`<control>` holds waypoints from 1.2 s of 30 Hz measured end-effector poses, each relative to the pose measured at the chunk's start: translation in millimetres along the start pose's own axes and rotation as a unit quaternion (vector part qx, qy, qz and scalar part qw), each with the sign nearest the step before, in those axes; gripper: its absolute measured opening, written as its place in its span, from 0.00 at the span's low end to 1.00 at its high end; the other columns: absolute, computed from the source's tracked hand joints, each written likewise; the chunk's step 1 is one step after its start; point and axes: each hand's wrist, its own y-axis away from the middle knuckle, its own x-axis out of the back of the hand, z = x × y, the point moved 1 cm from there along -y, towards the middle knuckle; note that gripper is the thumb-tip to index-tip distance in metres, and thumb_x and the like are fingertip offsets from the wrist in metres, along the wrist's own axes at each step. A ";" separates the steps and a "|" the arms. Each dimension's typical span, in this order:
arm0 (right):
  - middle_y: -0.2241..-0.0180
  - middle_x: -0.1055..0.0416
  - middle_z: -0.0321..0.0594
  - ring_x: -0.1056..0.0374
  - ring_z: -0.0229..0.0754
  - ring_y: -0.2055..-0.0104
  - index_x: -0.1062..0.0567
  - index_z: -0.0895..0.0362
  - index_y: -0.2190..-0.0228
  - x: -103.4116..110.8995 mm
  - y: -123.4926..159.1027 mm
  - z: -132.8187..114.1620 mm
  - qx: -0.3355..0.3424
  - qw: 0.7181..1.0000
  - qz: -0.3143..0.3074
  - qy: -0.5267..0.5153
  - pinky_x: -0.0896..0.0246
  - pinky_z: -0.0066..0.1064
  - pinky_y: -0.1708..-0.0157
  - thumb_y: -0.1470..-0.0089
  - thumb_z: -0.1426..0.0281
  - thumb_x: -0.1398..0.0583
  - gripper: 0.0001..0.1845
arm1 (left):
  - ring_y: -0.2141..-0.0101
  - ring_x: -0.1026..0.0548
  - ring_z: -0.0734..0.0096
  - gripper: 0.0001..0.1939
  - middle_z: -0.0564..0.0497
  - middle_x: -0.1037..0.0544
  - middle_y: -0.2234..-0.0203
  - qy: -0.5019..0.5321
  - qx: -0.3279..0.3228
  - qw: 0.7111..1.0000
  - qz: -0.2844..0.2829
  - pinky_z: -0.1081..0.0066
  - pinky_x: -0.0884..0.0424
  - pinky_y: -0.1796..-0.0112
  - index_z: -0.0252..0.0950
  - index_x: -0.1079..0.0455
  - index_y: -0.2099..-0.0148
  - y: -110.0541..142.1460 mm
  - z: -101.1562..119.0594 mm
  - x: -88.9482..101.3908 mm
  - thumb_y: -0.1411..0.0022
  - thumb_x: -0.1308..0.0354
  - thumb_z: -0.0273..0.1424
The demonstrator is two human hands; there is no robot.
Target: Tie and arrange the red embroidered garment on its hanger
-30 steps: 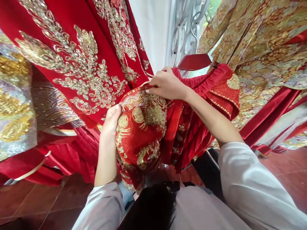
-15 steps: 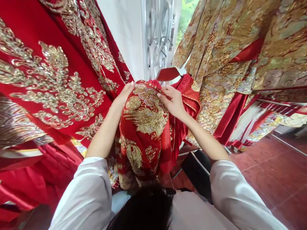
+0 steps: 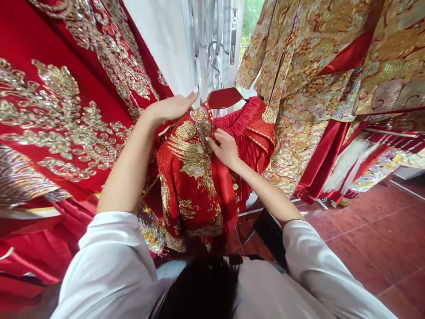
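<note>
A red jacket (image 3: 191, 177) with gold embroidery and a beaded front edge hangs in front of me. My left hand (image 3: 172, 107) grips it at its upper left shoulder, thumb raised and the other fingers hidden behind the cloth. The fingers of my right hand (image 3: 224, 146) are closed on the embroidered front edge near the neck. Just behind is a red hanger (image 3: 225, 97) with a metal hook (image 3: 214, 57). A gathered red garment (image 3: 241, 117) with a gold-trimmed collar hangs at its right side, close to my right hand.
A large red gown (image 3: 96, 88) with sequined gold patterns hangs on the left. On the right hang gold brocade garments (image 3: 299, 79). Behind stands a white metal gate (image 3: 229, 40) with a latch. A black object (image 3: 268, 232) is low on the red tiled floor (image 3: 372, 239).
My left hand has risen with its thumb lifting up, and the jacket's shoulder has shifted left. My right hand has moved slightly left and down along the front edge. The gathered collar shows more.
</note>
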 end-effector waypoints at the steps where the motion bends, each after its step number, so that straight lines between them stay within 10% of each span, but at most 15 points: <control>1: 0.71 0.39 0.38 0.43 0.36 0.69 0.43 0.58 0.80 2.1 -2.4 -3.9 -0.001 0.999 -0.026 0.024 0.50 0.29 0.67 0.39 0.66 0.46 0.20 | 0.57 0.26 0.55 0.21 0.47 0.29 0.71 -0.045 0.041 0.997 -0.052 0.56 0.34 0.55 0.10 0.38 0.75 1.6 8.4 -3.8 0.36 0.57 0.26; 5: 0.72 0.35 0.42 0.39 0.39 0.69 0.33 0.59 0.78 37.6 -19.4 -3.9 -0.024 0.991 -0.091 0.092 0.47 0.31 0.67 0.39 0.57 0.49 0.22 | 0.51 0.30 0.46 0.12 0.49 0.29 0.68 -0.197 0.090 0.968 -0.125 0.58 0.33 0.52 0.17 0.33 0.73 8.6 36.4 -28.7 0.43 0.44 0.25; 11: 0.65 0.29 0.45 0.36 0.49 0.57 0.26 0.56 0.65 96.0 -64.5 60.6 -0.017 0.985 0.102 0.138 0.44 0.37 0.57 0.39 0.54 0.52 0.22 | 0.57 0.26 0.53 0.06 0.50 0.26 0.76 -0.097 0.152 0.972 -0.149 0.64 0.30 0.54 0.28 0.29 0.72 20.8 40.6 -38.1 0.54 0.35 0.23; 17: 0.72 0.30 0.46 0.33 0.49 0.62 0.26 0.59 0.70 88.1 -69.7 88.2 -0.062 0.981 0.052 0.177 0.42 0.37 0.60 0.38 0.53 0.57 0.29 | 0.60 0.27 0.52 0.07 0.49 0.30 0.85 -0.093 0.207 0.971 -0.077 0.50 0.35 0.52 0.28 0.32 0.77 3.5 37.7 -38.6 0.56 0.39 0.15; 25: 0.60 0.30 0.46 0.36 0.48 0.52 0.29 0.54 0.54 49.5 -41.7 53.1 -0.027 0.966 0.165 0.197 0.44 0.44 0.52 0.37 0.67 0.57 0.20 | 0.66 0.24 0.54 0.07 0.49 0.28 0.82 -0.021 0.119 0.992 -0.048 0.62 0.27 0.61 0.27 0.29 0.74 3.0 24.9 -36.1 0.61 0.39 0.16; 30: 0.64 0.28 0.49 0.34 0.47 0.57 0.24 0.58 0.61 23.2 -45.1 28.1 -0.050 0.972 0.059 0.221 0.44 0.41 0.53 0.40 0.71 0.54 0.19 | 0.66 0.22 0.56 0.13 0.50 0.26 0.79 -0.008 0.103 0.991 -0.084 0.65 0.26 0.64 0.27 0.26 0.66 4.5 18.7 -33.0 0.58 0.41 0.19; 36: 0.62 0.26 0.46 0.31 0.48 0.59 0.22 0.56 0.63 56.1 -70.4 11.7 -0.054 0.958 -0.162 0.230 0.42 0.37 0.60 0.42 0.68 0.47 0.14 | 0.64 0.23 0.55 0.16 0.50 0.24 0.75 -0.008 0.077 0.993 -0.089 0.65 0.27 0.63 0.26 0.26 0.63 3.2 14.3 -31.6 0.59 0.41 0.18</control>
